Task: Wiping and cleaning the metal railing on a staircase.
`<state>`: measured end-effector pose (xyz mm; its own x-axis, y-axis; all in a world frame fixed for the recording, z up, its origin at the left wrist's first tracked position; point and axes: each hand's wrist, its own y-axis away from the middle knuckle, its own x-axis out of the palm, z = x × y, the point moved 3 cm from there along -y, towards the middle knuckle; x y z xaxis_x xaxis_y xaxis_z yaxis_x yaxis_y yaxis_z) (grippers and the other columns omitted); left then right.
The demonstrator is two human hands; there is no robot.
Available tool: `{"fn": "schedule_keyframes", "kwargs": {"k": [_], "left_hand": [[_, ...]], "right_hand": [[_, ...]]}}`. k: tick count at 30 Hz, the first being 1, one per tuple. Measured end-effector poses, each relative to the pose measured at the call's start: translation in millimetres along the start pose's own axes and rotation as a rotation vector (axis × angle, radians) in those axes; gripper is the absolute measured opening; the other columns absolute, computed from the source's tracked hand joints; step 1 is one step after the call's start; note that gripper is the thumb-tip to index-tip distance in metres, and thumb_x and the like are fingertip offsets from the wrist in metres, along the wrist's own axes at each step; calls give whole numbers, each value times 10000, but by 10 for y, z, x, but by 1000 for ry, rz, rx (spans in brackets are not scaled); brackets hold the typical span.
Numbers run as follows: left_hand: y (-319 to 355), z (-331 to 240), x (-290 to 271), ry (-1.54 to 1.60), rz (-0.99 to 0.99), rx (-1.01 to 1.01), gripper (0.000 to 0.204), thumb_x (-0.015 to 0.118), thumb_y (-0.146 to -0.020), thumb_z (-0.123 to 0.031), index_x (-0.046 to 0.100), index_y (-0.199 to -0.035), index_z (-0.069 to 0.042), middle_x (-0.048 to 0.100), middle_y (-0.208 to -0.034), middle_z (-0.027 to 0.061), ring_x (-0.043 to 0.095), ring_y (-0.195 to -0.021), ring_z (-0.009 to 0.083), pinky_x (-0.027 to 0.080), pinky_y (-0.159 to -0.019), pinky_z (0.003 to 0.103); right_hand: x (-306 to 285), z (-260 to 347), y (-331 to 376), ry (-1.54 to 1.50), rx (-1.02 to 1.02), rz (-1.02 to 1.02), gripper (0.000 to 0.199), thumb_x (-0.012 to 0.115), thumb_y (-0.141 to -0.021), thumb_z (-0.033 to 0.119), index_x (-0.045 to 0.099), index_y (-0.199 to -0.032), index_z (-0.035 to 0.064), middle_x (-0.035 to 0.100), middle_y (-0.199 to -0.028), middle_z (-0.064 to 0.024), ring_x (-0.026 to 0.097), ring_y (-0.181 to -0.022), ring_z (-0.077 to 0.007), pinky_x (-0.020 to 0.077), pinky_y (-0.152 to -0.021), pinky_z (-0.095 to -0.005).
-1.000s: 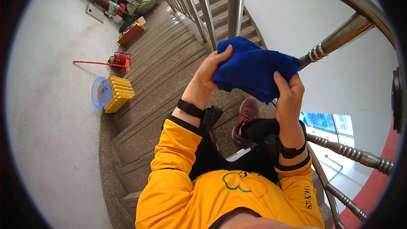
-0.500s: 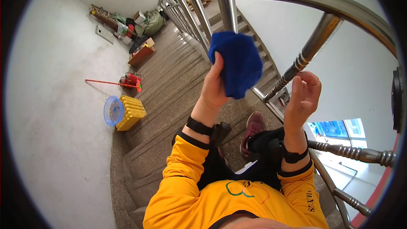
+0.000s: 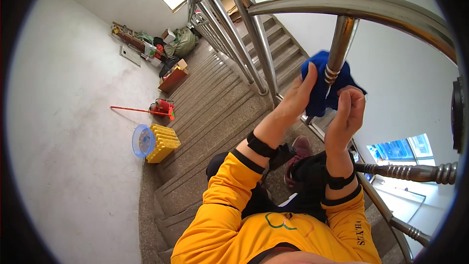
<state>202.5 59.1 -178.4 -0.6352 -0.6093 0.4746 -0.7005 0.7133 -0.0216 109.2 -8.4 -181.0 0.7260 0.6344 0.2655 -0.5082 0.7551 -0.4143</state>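
The left hand (image 3: 297, 99) presses a blue cloth (image 3: 320, 84) against a steel baluster (image 3: 338, 44), thumb up along the fabric and fingers hidden behind it, so it is grasping the cloth. The right hand (image 3: 348, 112) is raised just beside it on the near side of the same post, fingers curled around the lower edge of the cloth, gripping it too; the cloth wraps round the baluster just below a ringed collar, between the 2 hands. Both wrists carry black bands, and the sleeves are bright yellow with black cuffs. The baluster rises into a curved steel handrail (image 3: 351, 7) that sweeps across the top of the view, and more balusters run away up the flight on the left. Below the hands, a dark red shoe (image 3: 297, 159) rests on a speckled stone stair step (image 3: 215, 132). Well apart, down on the landing by the white wall, lie a yellow crate (image 3: 163, 143) touching a blue basin (image 3: 142, 141), a red-handled mop (image 3: 146, 110) and, farther off, a heap of boxes and bags (image 3: 166, 51).
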Motion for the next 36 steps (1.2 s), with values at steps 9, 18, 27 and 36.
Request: {"fn": "schedule_keyframes", "kwargs": {"k": [9, 18, 27, 36], "left_hand": [[-8, 1258, -780, -27, -113, -367, 559, 405, -914, -551, 525, -1168, -68, 611, -894, 35, 609, -727, 111, 495, -603, 233], [-46, 1364, -766, -162, -119, -274, 508, 452, -908, -499, 540, -1149, -61, 610, -925, 35, 602, -767, 113, 489, -660, 246], [149, 67, 29, -513, -42, 561, 417, 478, -932, -410, 542, -1137, -53, 610, -947, 30, 592, -830, 114, 484, -702, 261], [-27, 845, -430, -336, -64, -10, 478, 430, -920, -503, 553, -1109, -81, 593, -905, 28, 593, -777, 113, 481, -649, 247]], "right_hand": [[134, -39, 4, 155, -131, 110, 336, 585, -880, 103, 456, -1167, -13, 499, -1141, -90, 496, -1000, -147, 393, -888, -272], [193, -202, 16, 85, 48, 233, 455, 591, -876, 113, 386, -1253, -38, 501, -1204, -130, 471, -1138, -188, 340, -987, -310], [148, -94, 1, -30, -96, 130, 517, 644, -803, 111, 425, -1247, -37, 533, -1134, -134, 530, -1073, -216, 407, -934, -309], [108, -52, -12, 168, -169, 152, 560, 633, -805, 113, 394, -1297, -9, 515, -1186, -163, 513, -1126, -248, 398, -965, -340]]}}
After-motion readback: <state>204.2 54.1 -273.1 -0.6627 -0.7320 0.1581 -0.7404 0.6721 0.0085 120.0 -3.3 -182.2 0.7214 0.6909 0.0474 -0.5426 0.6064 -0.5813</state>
